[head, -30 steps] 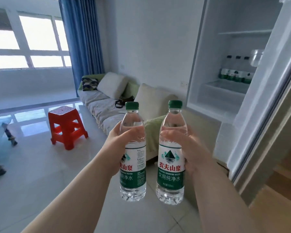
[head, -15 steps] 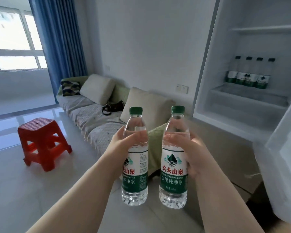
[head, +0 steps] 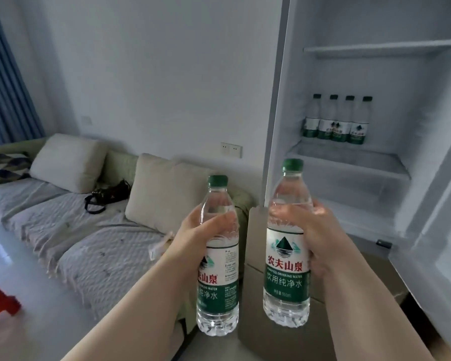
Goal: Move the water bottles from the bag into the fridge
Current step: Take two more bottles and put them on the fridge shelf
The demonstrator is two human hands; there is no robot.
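The open fridge (head: 375,74) was seen at the right, and a grey-covered sofa (head: 76,230) was set along the wall to its left. Two water bottles were held upright, side by side but apart, near the fridge opening and outside it. The left bottle (head: 219,295) was gripped around its upper body by the left hand (head: 195,238), fingers and thumb curled tightly round it. The right bottle (head: 287,269), raised slightly higher, was gripped likewise by the right hand (head: 320,235). Both were capped in green. Four more bottles (head: 335,121) were counted on a fridge shelf (head: 349,162), stood in one row at the back. Two pale cushions (head: 164,188) were propped on the sofa, with one black bag (head: 107,195) laid between them
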